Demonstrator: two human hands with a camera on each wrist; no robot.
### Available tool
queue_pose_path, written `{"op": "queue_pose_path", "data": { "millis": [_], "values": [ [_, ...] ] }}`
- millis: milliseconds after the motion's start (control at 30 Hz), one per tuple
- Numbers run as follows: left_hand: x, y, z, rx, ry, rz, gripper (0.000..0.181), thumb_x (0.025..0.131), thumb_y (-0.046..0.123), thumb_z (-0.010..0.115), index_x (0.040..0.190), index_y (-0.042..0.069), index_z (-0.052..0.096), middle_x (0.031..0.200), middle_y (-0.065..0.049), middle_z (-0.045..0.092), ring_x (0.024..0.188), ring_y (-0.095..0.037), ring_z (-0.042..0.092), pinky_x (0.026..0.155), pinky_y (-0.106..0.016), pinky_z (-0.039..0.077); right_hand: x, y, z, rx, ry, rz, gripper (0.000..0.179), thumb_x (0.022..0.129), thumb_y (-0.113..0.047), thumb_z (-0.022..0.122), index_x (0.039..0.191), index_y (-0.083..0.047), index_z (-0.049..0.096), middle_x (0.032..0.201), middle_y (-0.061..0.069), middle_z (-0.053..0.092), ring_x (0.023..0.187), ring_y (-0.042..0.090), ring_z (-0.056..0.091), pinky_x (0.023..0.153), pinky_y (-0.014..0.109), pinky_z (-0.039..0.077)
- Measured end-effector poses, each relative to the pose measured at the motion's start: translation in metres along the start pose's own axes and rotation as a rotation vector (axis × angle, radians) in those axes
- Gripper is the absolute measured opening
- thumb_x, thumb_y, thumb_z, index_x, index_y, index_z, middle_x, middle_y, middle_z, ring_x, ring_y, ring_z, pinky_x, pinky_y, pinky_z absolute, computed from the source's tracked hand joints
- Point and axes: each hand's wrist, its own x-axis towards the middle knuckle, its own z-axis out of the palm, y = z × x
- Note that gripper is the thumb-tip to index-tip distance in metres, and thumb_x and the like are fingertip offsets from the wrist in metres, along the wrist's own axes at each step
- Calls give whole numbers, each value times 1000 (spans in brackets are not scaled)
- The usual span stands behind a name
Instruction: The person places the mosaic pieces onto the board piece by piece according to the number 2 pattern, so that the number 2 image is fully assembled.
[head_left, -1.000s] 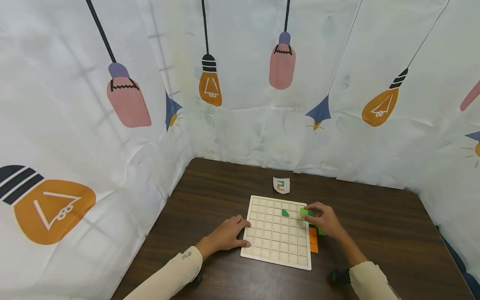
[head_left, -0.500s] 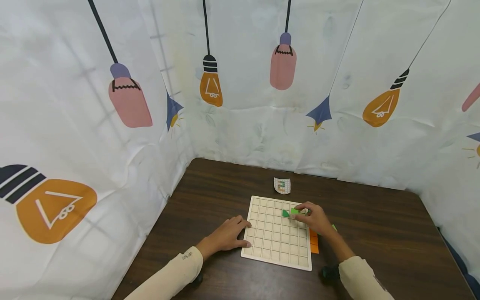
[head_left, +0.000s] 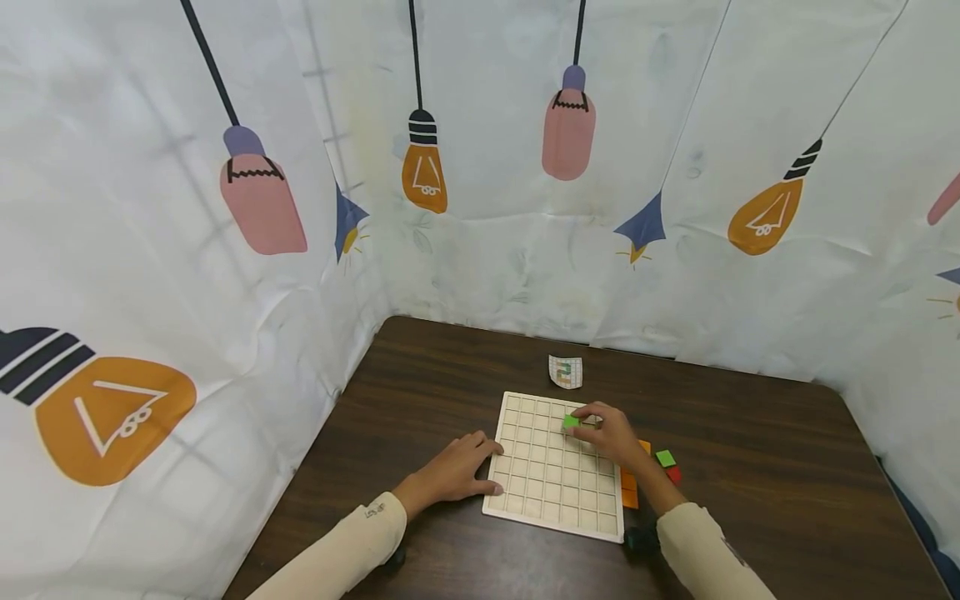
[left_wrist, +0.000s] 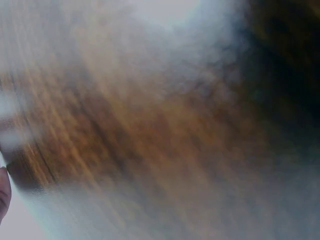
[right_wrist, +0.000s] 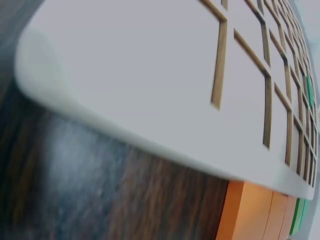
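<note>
- Right hand (head_left: 609, 435) pinches a green square tile (head_left: 571, 422) between thumb and fingers over the far rows of a pale grid board (head_left: 551, 479); whether the tile touches the board cannot be told.
- Left hand (head_left: 452, 469), fingers and thumb spread apart, rests at the board's left edge, gripping nothing.
- Good placement, it seems, calls for squaring the tile to one cell's ridges, lowering it flat and pressing lightly while the left hand steadies the board.
- At the board's right side, orange tiles (head_left: 629, 490) lie just beside the rim; a loose green tile (head_left: 665, 458) and a red tile (head_left: 673, 474) sit near the right forearm.
- A printed card (head_left: 565, 372) with a coloured figure on a grid lies beyond the board on the dark tabletop (head_left: 423, 379).
- The right wrist view alone shows the orange tiles' thickness and green pieces (right_wrist: 298, 217) past them, masked overhead by the arm; it misses the pinch. The left wrist view offers mostly blurred wood grain.
</note>
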Motion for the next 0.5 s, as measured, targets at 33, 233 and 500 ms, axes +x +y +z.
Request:
{"op": "queue_pose_path", "data": {
  "millis": [33, 233, 500],
  "values": [
    [0, 0, 0, -2, 1, 2, 63, 89, 57, 69, 139, 21, 55, 113, 5, 53, 96, -9, 48, 88, -33, 41, 1, -1, 1, 2, 1, 2, 23, 85, -21, 82, 105, -11, 76, 100, 5, 69, 94, 22, 63, 72, 26, 50],
    [0, -2, 1, -5, 4, 3, 63, 89, 57, 70, 138, 22, 55, 113, 5, 52, 97, -9, 48, 88, -34, 42, 5, -6, 12, -25, -1, 6, 23, 85, -22, 82, 104, -11, 76, 102, 5, 69, 95, 23, 64, 72, 26, 52],
    [0, -2, 2, 2, 7, 7, 62, 89, 58, 69, 138, 22, 55, 113, 5, 52, 97, -9, 48, 89, -35, 42, 11, -11, 24, -146, 4, 89, 21, 84, -23, 83, 102, -15, 76, 100, -1, 67, 96, 18, 63, 78, 33, 51]
  ]
}}
